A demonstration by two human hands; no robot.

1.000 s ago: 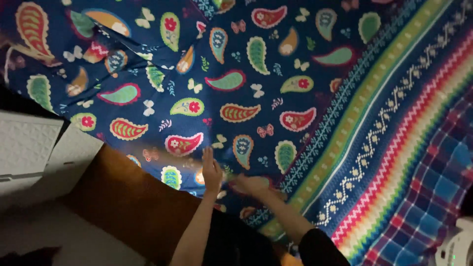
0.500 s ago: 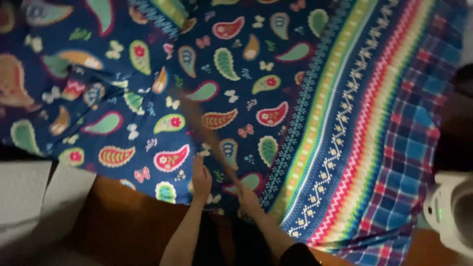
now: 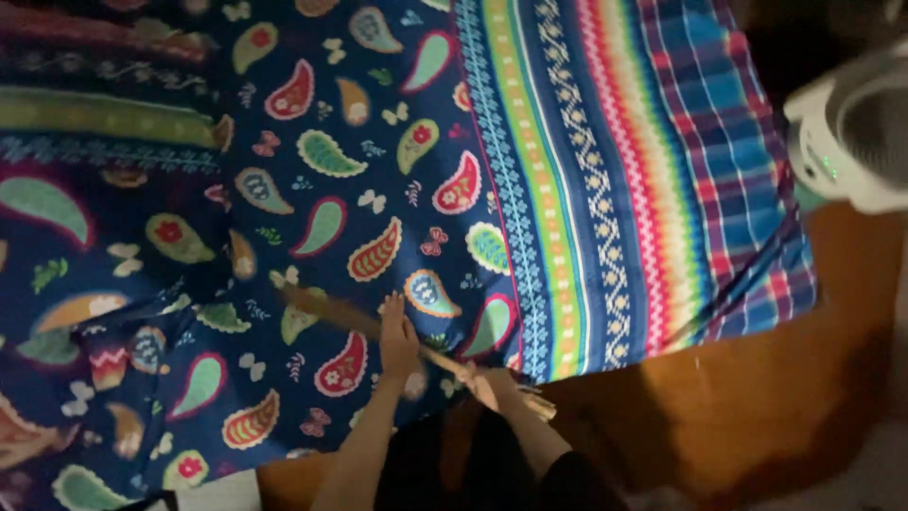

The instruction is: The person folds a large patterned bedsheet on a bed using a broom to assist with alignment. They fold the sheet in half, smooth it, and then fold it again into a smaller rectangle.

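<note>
Cloth [image 3: 397,189] covers the bed; your left hand [image 3: 397,333] rests flat on it near the edge, your right hand [image 3: 484,383] grips a wooden stick [image 3: 331,310].

Single head-worn view, looking steeply down from above, fairly near. Paisley bedsheet [image 3: 378,189] fills most of frame; both forearms enter from bottom edge; wooden floor [image 3: 757,397] lower right; white fan [image 3: 851,132] at right edge.
</note>
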